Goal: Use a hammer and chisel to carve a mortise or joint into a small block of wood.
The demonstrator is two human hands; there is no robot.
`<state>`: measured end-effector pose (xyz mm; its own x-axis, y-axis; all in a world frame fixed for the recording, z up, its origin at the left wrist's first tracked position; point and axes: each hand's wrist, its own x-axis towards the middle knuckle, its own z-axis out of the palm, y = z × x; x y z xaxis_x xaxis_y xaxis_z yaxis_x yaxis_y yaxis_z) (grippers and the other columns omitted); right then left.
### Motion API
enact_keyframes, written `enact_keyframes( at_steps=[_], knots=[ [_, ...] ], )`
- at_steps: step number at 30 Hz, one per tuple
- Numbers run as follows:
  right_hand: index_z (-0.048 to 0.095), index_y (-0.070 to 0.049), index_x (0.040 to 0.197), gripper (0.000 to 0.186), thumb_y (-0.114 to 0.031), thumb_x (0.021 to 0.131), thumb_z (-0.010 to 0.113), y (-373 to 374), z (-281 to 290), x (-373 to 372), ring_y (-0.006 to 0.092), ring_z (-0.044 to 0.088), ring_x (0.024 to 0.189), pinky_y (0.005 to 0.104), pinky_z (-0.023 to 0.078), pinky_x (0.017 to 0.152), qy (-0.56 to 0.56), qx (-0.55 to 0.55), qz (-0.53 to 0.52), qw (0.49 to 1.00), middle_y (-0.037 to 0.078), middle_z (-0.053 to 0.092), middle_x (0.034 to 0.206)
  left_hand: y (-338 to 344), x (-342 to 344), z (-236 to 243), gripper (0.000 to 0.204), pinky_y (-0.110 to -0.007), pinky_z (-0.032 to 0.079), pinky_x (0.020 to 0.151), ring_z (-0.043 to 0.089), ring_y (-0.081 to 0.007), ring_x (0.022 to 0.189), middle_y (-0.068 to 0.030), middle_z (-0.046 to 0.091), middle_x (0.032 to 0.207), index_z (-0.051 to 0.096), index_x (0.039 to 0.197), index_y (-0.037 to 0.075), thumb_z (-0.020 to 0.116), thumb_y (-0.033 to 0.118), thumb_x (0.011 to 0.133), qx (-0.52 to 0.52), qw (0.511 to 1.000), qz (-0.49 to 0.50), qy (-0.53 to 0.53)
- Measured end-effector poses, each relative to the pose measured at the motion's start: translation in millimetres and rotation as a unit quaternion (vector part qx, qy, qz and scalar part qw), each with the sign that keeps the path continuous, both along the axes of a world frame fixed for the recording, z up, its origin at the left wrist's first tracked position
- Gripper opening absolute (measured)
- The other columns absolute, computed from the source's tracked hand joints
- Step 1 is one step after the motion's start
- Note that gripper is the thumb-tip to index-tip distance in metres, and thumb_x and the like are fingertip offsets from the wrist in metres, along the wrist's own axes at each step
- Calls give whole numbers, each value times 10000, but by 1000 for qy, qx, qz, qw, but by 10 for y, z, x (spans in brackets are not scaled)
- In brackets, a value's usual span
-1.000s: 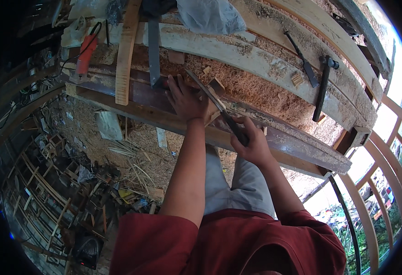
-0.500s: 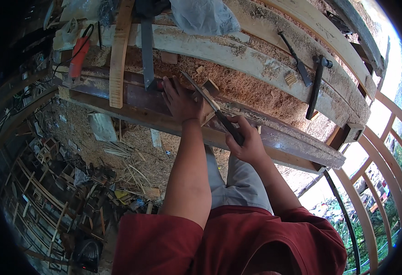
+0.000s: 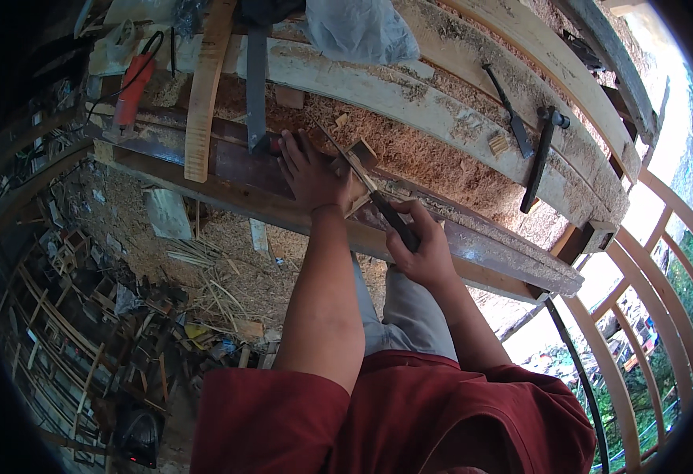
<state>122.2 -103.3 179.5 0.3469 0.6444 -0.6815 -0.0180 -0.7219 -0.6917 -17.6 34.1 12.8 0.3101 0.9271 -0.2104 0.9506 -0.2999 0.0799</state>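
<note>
My right hand (image 3: pixel 416 241) grips the dark handle of a long, thin blade tool (image 3: pixel 384 207), which slants up and left across a pale wood piece (image 3: pixel 357 192) and a small block (image 3: pixel 363 152). Spread over the wood beside that blade, my left hand (image 3: pixel 308 172) has its fingertips by the dark-red and black end of a grey metal straightedge (image 3: pixel 256 91); its palm's contact is hidden. Both rest on a long, purplish-brown beam (image 3: pixel 498 254) sprinkled with shavings.
A red power tool (image 3: pixel 133 91) with a cord, an upright plank (image 3: pixel 206 103) and a plastic bag (image 3: pixel 358 28) lie at the back. A chisel-like tool (image 3: pixel 520 130) and a hammer (image 3: pixel 546 150) are on the right. Scrap wood (image 3: pixel 86 355) litters the lower left; a wooden railing (image 3: pixel 607 344) stands at right.
The view has shifted slightly, so the bench appears a little farther left. My right hand still grips the tool and my left hand stays on the wood, with little visible movement.
</note>
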Motion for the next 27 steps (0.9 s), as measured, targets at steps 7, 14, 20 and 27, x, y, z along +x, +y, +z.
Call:
enact_keyframes(
  at_steps=[7,14,20,27],
  knots=[
    [595,-41,1249,399,-166,879,675,-61,-75,-17,185,622,552,343,479,580,-17,5,-5,1000,117,648,627,-28,-19,23,1025,-553,244,1288,226,-356,1599,-198,201,1718,326,1629,10,614,675,904,5,1000,4,-6],
    [599,-39,1248,392,-160,883,678,-61,-97,52,134,549,526,323,424,545,-29,-1,23,999,79,615,596,9,22,10,979,-556,243,1284,217,-369,1602,-200,199,1719,363,1614,13,616,632,897,2,1000,9,-13],
    [610,-40,1243,388,-172,889,698,-2,-84,137,125,513,515,324,403,532,-40,21,45,998,64,592,579,-7,-2,34,988,-562,245,1279,208,-370,1606,-180,192,1728,379,1611,43,637,641,867,3,999,20,-40],
    [616,-33,1224,363,-165,896,698,28,-20,38,129,482,502,319,383,529,-62,14,49,997,47,539,551,-15,13,115,1032,-553,247,1288,221,-353,1603,-169,213,1720,345,1627,45,677,651,861,-27,999,27,-23]
  ],
)
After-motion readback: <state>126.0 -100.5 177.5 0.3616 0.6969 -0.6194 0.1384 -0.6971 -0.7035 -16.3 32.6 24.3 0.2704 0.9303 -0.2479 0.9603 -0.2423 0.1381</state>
